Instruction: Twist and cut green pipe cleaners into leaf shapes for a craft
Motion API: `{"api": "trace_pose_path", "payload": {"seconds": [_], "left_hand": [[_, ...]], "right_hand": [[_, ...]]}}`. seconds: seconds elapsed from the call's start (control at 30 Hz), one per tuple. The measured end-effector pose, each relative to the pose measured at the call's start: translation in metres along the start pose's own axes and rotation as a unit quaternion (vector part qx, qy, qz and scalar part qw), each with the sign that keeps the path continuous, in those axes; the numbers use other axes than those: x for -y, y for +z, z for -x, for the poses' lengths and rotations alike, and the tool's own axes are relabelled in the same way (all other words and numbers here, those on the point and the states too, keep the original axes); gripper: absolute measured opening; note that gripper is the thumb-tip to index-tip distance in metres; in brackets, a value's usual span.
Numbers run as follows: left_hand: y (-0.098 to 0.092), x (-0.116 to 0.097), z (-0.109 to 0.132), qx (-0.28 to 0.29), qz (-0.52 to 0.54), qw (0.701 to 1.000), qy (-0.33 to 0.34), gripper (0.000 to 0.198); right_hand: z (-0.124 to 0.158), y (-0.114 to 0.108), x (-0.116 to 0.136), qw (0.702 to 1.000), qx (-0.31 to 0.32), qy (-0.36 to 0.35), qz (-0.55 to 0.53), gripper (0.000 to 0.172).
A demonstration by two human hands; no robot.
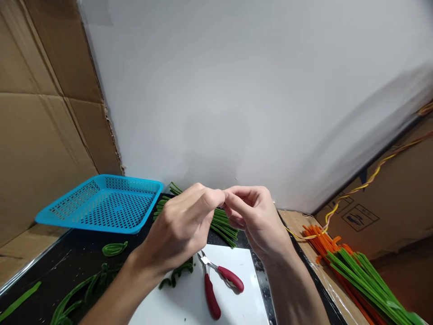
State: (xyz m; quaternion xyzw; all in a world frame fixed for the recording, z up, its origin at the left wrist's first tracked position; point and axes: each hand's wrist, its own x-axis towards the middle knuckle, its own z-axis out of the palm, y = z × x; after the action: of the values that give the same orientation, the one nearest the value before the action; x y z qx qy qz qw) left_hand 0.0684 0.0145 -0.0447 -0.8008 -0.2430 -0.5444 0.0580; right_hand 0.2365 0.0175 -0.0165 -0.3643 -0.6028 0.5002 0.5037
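Note:
My left hand [184,216] and my right hand [253,214] meet fingertip to fingertip above a white board [240,262]. Both are closed in a pinch, and whatever lies between the fingers is hidden or too small to make out. Below them a pair of pliers [211,289] with dark red handles rests on the board, its handles spread. Curled green fuzzy stems [181,273] lie by my left wrist, partly covered by it. Behind my hands a bundle of straight green pipe cleaners [223,228] is spread on the black table.
A blue perforated basket [118,210] stands at the left. Near it lie a looped green piece [114,249], bent green stems [77,298] and a green strip [20,299]. At right are orange [324,243] and green pipe cleaners [368,275], with a yellow twisted wire [338,203] beside cardboard.

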Motion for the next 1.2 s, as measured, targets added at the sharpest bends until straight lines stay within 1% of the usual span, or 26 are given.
{"api": "trace_pose_path", "payload": {"seconds": [0.03,0.07,0.1,0.17,0.2,0.27,0.3,0.37,0.43,0.47,0.57,0.73,0.8,0.87,0.97,1.07,1.13,1.2], "left_hand": [[0.001,-0.001,0.000,-0.005,0.009,1.000,-0.008,0.038],[0.001,-0.002,-0.001,-0.017,0.029,0.999,-0.038,0.036],[0.000,-0.004,-0.002,-0.033,0.060,0.994,-0.082,0.032],[-0.003,-0.009,-0.008,-0.061,0.138,0.972,-0.182,0.026],[-0.006,-0.010,-0.011,-0.068,0.179,0.956,-0.223,0.025],[-0.013,-0.011,-0.017,-0.069,0.250,0.925,-0.278,0.025],[-0.016,-0.011,-0.019,-0.065,0.278,0.912,-0.293,0.025],[-0.021,-0.009,-0.022,-0.058,0.319,0.894,-0.309,0.026],[-0.023,-0.008,-0.023,-0.056,0.345,0.883,-0.315,0.025],[-0.023,-0.007,-0.023,-0.054,0.353,0.878,-0.317,0.025],[-0.024,-0.008,-0.023,-0.045,0.372,0.868,-0.326,0.025],[-0.025,-0.009,-0.024,-0.024,0.397,0.853,-0.338,0.028],[-0.025,-0.009,-0.024,-0.025,0.394,0.857,-0.332,0.029],[-0.023,-0.011,-0.024,-0.034,0.375,0.870,-0.318,0.030],[-0.019,-0.013,-0.021,-0.053,0.301,0.910,-0.282,0.031],[-0.016,-0.011,-0.015,-0.058,0.184,0.958,-0.210,0.029],[-0.016,-0.007,-0.011,-0.037,0.113,0.983,-0.143,0.026],[-0.017,-0.003,-0.009,-0.007,0.055,0.996,-0.071,0.027]], "right_hand": [[0.000,-0.001,0.000,1.000,0.007,0.012,-0.018,0.039],[0.000,-0.001,0.001,1.000,0.008,0.012,-0.019,0.040],[0.001,-0.001,0.002,1.000,0.001,-0.002,-0.003,0.039],[0.004,0.000,0.004,0.995,-0.030,-0.058,0.070,0.032],[0.005,0.001,0.005,0.987,-0.050,-0.097,0.116,0.026],[0.008,0.001,0.006,0.958,-0.084,-0.184,0.204,0.014],[0.009,0.000,0.006,0.939,-0.092,-0.227,0.242,0.014],[0.010,-0.002,0.005,0.899,-0.088,-0.301,0.305,0.021],[0.011,-0.003,0.003,0.867,-0.073,-0.353,0.343,0.022],[0.011,-0.004,0.003,0.856,-0.071,-0.371,0.352,0.021],[0.010,-0.004,0.001,0.834,-0.079,-0.408,0.363,0.019],[0.010,0.000,-0.001,0.817,-0.086,-0.420,0.384,0.018],[0.009,0.002,-0.003,0.819,-0.095,-0.419,0.381,0.018],[0.008,0.006,-0.004,0.829,-0.100,-0.412,0.364,0.017],[0.007,0.010,-0.004,0.862,-0.102,-0.380,0.319,0.016],[0.007,0.009,-0.001,0.911,-0.077,-0.303,0.270,0.015],[0.008,0.007,0.002,0.945,-0.042,-0.230,0.227,0.015],[0.008,0.002,0.003,0.974,0.000,-0.152,0.169,0.017]]}}
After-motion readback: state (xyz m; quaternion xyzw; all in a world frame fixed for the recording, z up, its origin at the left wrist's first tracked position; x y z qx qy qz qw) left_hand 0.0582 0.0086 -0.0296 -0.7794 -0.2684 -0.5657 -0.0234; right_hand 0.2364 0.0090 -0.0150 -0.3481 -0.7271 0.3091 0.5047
